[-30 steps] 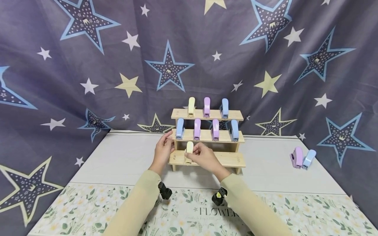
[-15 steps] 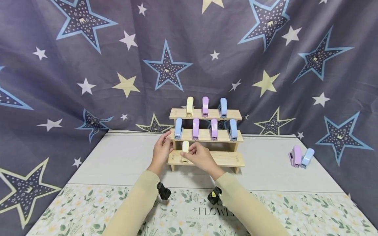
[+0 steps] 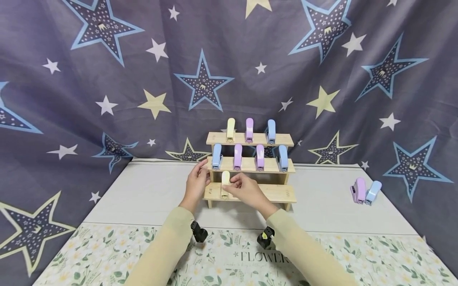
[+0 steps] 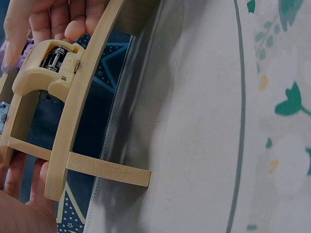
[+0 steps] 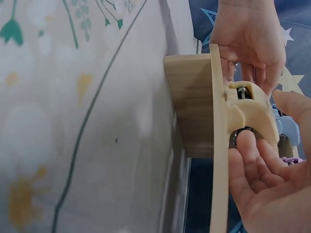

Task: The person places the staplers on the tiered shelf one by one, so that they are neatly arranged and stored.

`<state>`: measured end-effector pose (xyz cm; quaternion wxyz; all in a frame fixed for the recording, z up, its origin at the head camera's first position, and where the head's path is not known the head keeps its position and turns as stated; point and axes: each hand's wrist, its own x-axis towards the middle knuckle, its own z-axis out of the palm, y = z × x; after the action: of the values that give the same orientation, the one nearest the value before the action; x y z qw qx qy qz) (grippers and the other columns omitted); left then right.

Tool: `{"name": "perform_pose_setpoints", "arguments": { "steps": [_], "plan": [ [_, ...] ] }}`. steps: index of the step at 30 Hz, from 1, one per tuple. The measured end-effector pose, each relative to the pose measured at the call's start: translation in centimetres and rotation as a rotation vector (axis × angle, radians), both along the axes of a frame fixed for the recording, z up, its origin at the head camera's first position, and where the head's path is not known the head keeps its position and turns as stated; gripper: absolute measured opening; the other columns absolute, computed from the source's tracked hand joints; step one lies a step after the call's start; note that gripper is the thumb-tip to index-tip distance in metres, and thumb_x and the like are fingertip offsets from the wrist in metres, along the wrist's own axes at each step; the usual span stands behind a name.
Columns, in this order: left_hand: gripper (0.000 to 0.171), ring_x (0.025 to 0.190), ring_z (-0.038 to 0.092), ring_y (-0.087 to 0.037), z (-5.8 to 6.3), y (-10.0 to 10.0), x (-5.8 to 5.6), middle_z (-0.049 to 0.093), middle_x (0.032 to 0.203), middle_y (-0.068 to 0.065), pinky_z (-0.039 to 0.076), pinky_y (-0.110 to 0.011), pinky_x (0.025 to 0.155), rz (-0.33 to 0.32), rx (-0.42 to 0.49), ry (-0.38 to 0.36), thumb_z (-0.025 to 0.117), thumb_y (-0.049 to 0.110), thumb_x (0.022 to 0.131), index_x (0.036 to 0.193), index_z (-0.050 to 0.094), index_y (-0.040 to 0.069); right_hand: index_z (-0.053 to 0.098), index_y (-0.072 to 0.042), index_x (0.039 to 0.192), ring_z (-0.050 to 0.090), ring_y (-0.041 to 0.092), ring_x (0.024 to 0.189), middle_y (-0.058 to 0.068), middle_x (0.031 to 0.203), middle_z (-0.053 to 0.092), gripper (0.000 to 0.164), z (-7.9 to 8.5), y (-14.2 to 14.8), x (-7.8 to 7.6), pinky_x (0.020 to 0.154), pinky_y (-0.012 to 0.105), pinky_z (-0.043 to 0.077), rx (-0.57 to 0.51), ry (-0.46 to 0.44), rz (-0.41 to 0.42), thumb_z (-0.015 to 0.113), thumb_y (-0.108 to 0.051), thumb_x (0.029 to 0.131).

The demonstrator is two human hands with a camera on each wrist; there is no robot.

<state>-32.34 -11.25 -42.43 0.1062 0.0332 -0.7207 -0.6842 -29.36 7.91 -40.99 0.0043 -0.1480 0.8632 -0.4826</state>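
A pale yellow stapler (image 3: 225,184) stands upright near the left end of the bottom shelf of a three-tier wooden stand (image 3: 266,192). My right hand (image 3: 247,192) holds it from the right, thumb in front. Seen from the right wrist, the fingers (image 5: 252,167) reach into the yellow stapler's (image 5: 260,114) open side while the thumb lies across from them. My left hand (image 3: 195,184) grips the stand's left end by the middle shelf; part of it is hidden behind the wood in the left wrist view.
On the middle shelf stand blue and purple staplers (image 3: 237,157). Yellow, purple (image 3: 249,130) and blue ones line the top shelf. Further right, a purple stapler (image 3: 359,190) and a blue stapler (image 3: 373,192) sit on the table. A star-patterned curtain (image 3: 125,119) hangs behind.
The yellow stapler has shifted slightly left along the bottom shelf with my right hand on it. My left hand has stayed at the stand's left end.
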Motion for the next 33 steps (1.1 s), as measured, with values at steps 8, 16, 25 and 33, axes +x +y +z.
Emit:
{"name": "perform_pose_setpoints", "arguments": {
  "steps": [8, 16, 25, 33],
  "plan": [
    [0.039, 0.121, 0.058, -0.034, 0.2, 0.1, 0.2, 0.057, 0.131, -0.019, 0.052, -0.046, 0.099, -0.005, 0.000, 0.004, 0.041, 0.023, 0.109, 0.146, 0.053, 0.017, 0.063, -0.005, 0.116, 0.065, 0.013, 0.077, 0.001, 0.093, 0.067, 0.044, 0.7, 2.9, 0.7, 0.070, 0.032, 0.055, 0.045, -0.010, 0.066, 0.073, -0.040, 0.091],
    [0.040, 0.121, 0.058, -0.034, 0.3, 0.1, 0.2, 0.056, 0.130, -0.019, 0.051, -0.045, 0.100, -0.002, 0.004, 0.000, 0.040, 0.022, 0.109, 0.146, 0.052, 0.016, 0.064, -0.006, 0.111, 0.065, 0.017, 0.077, 0.004, 0.092, 0.066, 0.031, 1.4, 7.0, 1.2, 0.068, 0.032, 0.057, 0.042, -0.010, 0.085, 0.073, -0.029, 0.092],
    [0.039, 0.119, 0.059, -0.033, 0.2, 0.1, 0.3, 0.057, 0.129, -0.019, 0.052, -0.046, 0.099, 0.009, -0.004, 0.010, 0.041, 0.022, 0.108, 0.145, 0.053, 0.016, 0.065, -0.002, 0.106, 0.066, 0.023, 0.076, 0.005, 0.089, 0.067, 0.024, 1.9, 11.9, 1.3, 0.067, 0.030, 0.057, 0.102, 0.055, 0.030, 0.071, -0.021, 0.093],
    [0.038, 0.118, 0.059, -0.034, 0.1, 0.1, 0.4, 0.057, 0.129, -0.018, 0.052, -0.047, 0.098, 0.009, 0.013, 0.018, 0.043, 0.022, 0.108, 0.145, 0.054, 0.015, 0.067, -0.002, 0.107, 0.064, 0.019, 0.081, 0.004, 0.092, 0.068, 0.026, 2.3, 18.1, 1.9, 0.072, 0.032, 0.052, 0.210, 0.124, -0.071, 0.070, -0.025, 0.094]
  ]
}}
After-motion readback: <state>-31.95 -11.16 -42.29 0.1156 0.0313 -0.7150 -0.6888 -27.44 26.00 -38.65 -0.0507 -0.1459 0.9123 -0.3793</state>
